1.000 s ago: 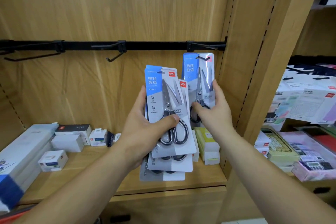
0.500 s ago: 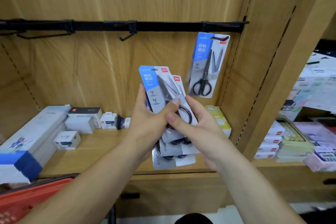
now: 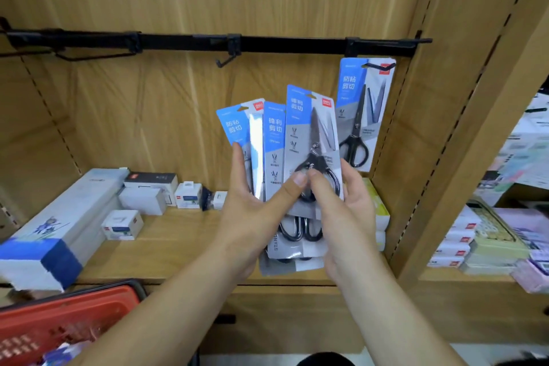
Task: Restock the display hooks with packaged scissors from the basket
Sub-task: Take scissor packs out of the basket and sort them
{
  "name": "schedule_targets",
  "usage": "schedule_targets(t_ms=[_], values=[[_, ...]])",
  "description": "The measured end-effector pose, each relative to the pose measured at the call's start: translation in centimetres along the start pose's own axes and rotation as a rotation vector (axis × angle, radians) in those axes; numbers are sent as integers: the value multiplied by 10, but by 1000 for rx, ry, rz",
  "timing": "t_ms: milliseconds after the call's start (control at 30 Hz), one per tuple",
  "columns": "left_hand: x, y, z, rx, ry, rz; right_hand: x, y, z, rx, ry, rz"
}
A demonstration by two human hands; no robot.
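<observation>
Since a moment ago, our right hand (image 3: 347, 217) has taken hold of the front blue-and-grey card pack of black-handled scissors (image 3: 306, 128) and drawn it upward, so the stack now spreads like a fan. Our right thumb lies across this pack's front at the scissor handles, with the fingers curled behind its right edge. Our left hand (image 3: 252, 217) grips the remaining fanned blue-and-grey scissor packs (image 3: 273, 134), with its thumb on their front touching the right thumb and its fingers behind the left edge.

Up and to the right of our right hand, a hanging blue-and-grey pack of black scissors (image 3: 359, 89) sits on the rightmost black metal hook (image 3: 378, 66) of the long black metal rail (image 3: 291, 44). Above our left hand, a middle black hook (image 3: 226, 60) juts from the rail. Below and left of our left arm sits the red plastic basket (image 3: 68, 315). Small white boxes (image 3: 187, 194) rest on the pale wooden shelf (image 3: 184, 235) left of our left hand.
</observation>
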State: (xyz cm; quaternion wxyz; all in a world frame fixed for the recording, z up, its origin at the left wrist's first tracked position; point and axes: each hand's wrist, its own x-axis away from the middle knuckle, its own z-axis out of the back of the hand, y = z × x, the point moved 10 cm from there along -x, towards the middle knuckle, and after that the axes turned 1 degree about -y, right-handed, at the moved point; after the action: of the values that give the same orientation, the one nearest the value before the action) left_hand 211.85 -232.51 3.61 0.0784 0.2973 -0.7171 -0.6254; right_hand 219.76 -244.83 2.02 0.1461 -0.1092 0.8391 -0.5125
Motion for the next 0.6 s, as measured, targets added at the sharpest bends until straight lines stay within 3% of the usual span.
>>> schedule_targets(t_ms=[233, 467, 600], values=[[-1, -4, 11, 21, 103, -13, 3, 8, -12, 72, -17, 27], [1, -14, 34, 104, 153, 86, 2, 9, -11, 12, -25, 12], [-1, -16, 41, 77, 118, 113, -5, 10, -9, 226, -105, -1]])
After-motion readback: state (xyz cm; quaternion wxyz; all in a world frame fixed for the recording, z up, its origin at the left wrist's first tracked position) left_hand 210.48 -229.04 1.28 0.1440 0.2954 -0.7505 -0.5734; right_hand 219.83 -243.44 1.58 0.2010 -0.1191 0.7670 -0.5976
